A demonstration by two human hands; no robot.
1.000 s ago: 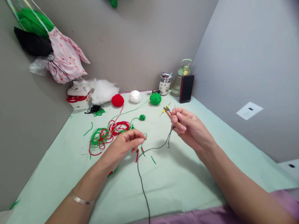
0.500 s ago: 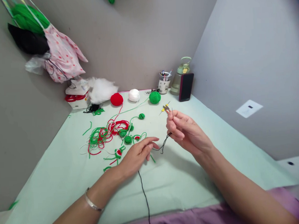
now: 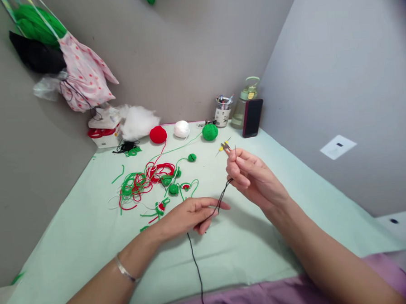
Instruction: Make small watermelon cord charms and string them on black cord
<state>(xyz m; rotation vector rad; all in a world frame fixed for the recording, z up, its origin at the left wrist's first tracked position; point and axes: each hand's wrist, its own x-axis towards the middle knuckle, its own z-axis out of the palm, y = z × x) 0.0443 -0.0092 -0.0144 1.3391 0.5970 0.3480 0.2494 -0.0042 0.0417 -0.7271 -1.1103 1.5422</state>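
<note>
My right hand [image 3: 254,179] is raised over the pale green table [image 3: 248,240], its fingers pinched on a thin needle [image 3: 235,151] that points up. A black thread [image 3: 222,196] hangs from that hand down to my left hand [image 3: 192,214], which pinches it low over the table. From there the thread [image 3: 195,266] trails toward me across the table. Small green and red crochet pieces [image 3: 173,188] lie just beyond my left hand.
A tangle of red and green yarn [image 3: 139,182] lies at mid-left. Red [image 3: 158,134], white [image 3: 182,129] and green [image 3: 210,132] yarn balls, white stuffing [image 3: 138,121], a jar of tools [image 3: 223,113], a bottle [image 3: 243,109], a phone [image 3: 253,118] and small snips [image 3: 225,146] stand near the back wall.
My left hand has moved right and toward me, from above the crochet pieces to the black thread, and closed on it. My right hand with the needle has barely moved.
</note>
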